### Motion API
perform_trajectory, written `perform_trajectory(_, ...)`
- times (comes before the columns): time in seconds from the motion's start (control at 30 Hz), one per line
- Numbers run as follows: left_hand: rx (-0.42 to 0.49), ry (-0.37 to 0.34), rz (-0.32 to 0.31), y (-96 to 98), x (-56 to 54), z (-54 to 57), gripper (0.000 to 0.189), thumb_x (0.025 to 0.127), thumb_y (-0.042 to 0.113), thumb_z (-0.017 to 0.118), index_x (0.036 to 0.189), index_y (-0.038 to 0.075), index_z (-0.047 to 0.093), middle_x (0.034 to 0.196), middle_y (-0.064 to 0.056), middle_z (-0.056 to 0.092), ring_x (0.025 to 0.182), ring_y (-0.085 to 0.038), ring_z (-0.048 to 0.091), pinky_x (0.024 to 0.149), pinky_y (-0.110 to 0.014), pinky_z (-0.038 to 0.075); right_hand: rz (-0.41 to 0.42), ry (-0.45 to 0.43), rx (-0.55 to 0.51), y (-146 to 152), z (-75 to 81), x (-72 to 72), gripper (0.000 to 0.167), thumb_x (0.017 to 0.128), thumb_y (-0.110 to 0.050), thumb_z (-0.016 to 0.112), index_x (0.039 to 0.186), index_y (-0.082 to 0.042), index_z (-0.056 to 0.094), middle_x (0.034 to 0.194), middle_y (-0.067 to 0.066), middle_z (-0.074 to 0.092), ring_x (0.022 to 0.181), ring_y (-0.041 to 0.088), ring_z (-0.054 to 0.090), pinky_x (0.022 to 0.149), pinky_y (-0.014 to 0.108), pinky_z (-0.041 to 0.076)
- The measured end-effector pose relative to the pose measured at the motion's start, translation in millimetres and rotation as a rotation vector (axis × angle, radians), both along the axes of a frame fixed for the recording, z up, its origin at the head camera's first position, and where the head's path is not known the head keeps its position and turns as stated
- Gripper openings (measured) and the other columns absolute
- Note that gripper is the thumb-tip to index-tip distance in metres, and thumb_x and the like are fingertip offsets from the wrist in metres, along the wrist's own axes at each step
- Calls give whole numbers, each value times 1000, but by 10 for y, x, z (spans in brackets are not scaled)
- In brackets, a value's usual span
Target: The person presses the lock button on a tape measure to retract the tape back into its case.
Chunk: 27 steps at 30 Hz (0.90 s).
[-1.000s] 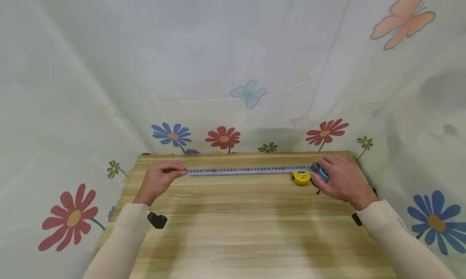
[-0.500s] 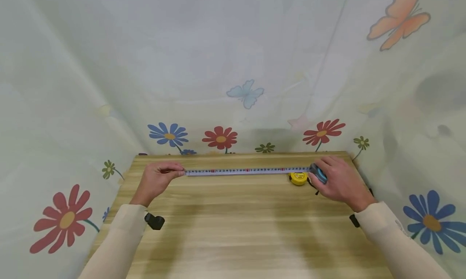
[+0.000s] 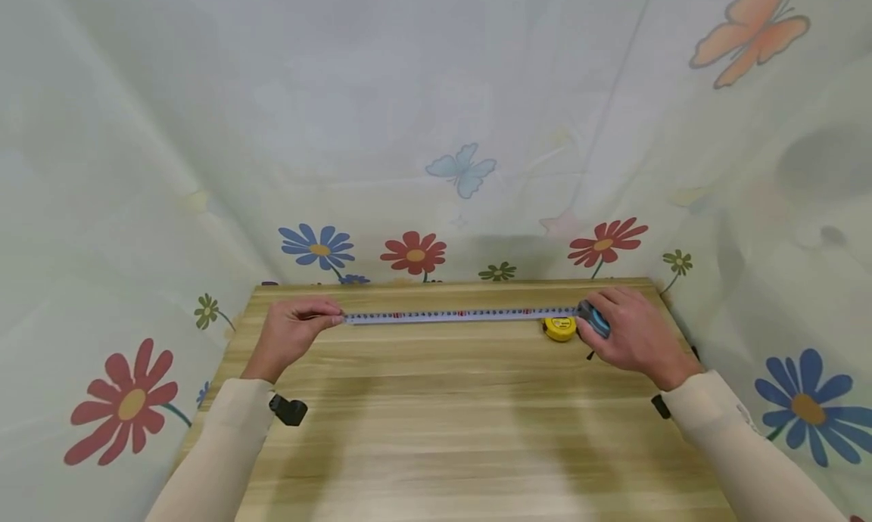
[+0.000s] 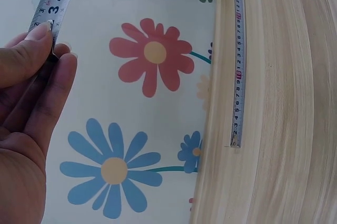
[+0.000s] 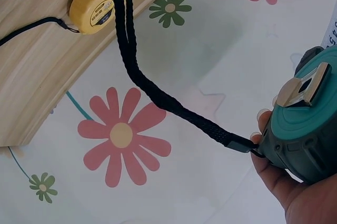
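Note:
In the head view, my left hand (image 3: pixel 289 337) pinches the end of a tape measure's blade (image 3: pixel 463 315) between thumb and fingers. The blade runs straight across to the teal and dark grey tape measure (image 3: pixel 595 319), which my right hand (image 3: pixel 633 329) grips by its case. A black wrist strap (image 5: pixel 174 107) hangs from that case in the right wrist view. Below it a yellow tape measure (image 5: pixel 95 8) rests on the table, its own blade (image 4: pixel 239 50) drawn out along the wood. From above, the held blade overlaps the lying one.
The wooden table (image 3: pixel 436 431) has its back edge against a pale curtain (image 3: pixel 381 128) printed with flowers and butterflies. More of this cloth rises at the left and right sides. The yellow tape measure has a black strap (image 5: pixel 31 27) trailing over the wood.
The head view shifts slightly. Both hands keep their hold on the blade end and the teal case, with the blade stretched between them throughout.

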<state>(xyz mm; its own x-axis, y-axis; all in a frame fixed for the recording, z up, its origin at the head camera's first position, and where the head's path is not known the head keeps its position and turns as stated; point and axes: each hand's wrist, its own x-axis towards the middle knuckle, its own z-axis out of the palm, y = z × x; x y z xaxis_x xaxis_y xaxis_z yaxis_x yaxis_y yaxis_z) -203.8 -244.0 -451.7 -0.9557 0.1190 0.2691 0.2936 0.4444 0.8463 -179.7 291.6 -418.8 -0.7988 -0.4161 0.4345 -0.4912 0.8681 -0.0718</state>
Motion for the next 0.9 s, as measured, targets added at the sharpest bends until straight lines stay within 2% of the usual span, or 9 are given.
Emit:
perform_trajectory(0.2,13,31,-19,6,-27,-15,9,91,10,80,99,9,84,111,-17,78,91,3,72,78,-17,60,-6,-21,3,7,13,-13,33,89,-29,73,107,-2,72,104,16,73,92,34,67,84,54,58)
perform_trajectory(0.4,14,38,-16,2,-24,-11,9,91,10,81,99,9,84,110,-17,78,90,1,73,78,-18,61,2,-4,2,-18,0,-41,32,89,-29,73,106,-2,72,102,15,72,92,33,66,84,53,58)
perform_trajectory(0.57,12,30,-14,-15,-20,-35,9,91,8,81,98,7,83,109,-17,78,89,1,72,77,-18,61,-3,-25,14,-45,-10,-46,35,90,-31,72,108,-1,73,105,16,73,95,34,67,86,53,59)
perform_trajectory(0.9,13,23,-7,23,-7,-14,9,90,11,82,99,9,84,111,-20,77,90,1,73,77,-18,61,2,-14,2,-57,-27,-63,35,89,-30,72,108,0,73,105,17,74,95,35,67,85,54,59)
